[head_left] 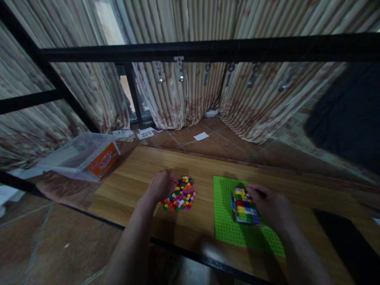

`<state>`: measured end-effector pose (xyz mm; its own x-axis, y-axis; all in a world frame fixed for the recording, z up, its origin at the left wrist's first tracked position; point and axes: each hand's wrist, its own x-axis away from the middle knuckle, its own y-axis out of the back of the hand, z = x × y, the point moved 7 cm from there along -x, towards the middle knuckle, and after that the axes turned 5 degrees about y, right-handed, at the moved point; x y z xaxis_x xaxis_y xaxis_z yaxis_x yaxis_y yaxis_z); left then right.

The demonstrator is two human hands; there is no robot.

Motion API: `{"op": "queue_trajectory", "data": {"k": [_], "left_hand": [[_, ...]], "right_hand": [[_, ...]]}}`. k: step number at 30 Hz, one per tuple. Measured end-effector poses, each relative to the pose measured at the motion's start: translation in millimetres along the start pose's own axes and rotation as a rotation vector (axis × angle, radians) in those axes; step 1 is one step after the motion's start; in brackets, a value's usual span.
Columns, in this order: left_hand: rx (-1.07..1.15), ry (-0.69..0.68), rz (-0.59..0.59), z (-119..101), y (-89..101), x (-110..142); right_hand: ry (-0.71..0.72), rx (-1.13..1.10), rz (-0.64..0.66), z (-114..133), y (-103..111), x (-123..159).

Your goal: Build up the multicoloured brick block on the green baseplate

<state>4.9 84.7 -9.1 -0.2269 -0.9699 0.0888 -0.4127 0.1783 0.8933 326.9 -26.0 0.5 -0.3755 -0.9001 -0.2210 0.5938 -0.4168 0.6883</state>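
A heap of small toy bricks [181, 194] in many colours lies on the wooden table. My left hand [160, 185] reaches over the heap's left edge with its fingers curled down; whatever sits between the fingertips is too small to make out. To the right, a block built of multicoloured bricks [246, 208] rests on a bright green studded baseplate [224, 225]. My right hand [271, 204] is at the upper right side of that block, fingers bent and closed near its top. The palm hides what the fingers may hold, and shadow darkens the block's right side.
Dark edging runs along the front of the wooden table [142, 166]. A black flat object [347, 237] lies at the right. Beyond the table's left end stands a clear plastic box [74, 158] with an orange label. Papers [201, 136] lie on the floor before striped curtains; a black metal bar [208, 51] crosses above.
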Motion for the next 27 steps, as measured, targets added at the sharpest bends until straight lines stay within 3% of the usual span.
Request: {"op": "queue_trajectory", "data": {"k": [4,7,9,12,15,18,27], "left_hand": [[0.089,0.007,-0.003,1,6.4,-2],[0.324,-0.023,0.028,-10,10.0,-1],[0.576,-0.066,0.098,-29,4.9,3],[0.935,-0.082,0.238,-69,-15.0,12],[1.130,-0.159,0.341,-114,-34.9,24],[1.281,-0.193,0.443,-142,-48.6,31],[1.395,-0.164,0.606,-156,-63.3,25]], "right_hand": [[-0.116,-0.241,-0.022,-6,4,2],[-0.160,-0.404,-0.105,-2,11,4],[-0.136,-0.473,-0.111,6,12,5],[-0.037,-0.572,0.020,26,2,8],[0.088,-0.579,0.206,45,-11,14],[0.181,-0.534,0.313,56,-16,20],[0.225,-0.575,0.308,53,-4,23]]}}
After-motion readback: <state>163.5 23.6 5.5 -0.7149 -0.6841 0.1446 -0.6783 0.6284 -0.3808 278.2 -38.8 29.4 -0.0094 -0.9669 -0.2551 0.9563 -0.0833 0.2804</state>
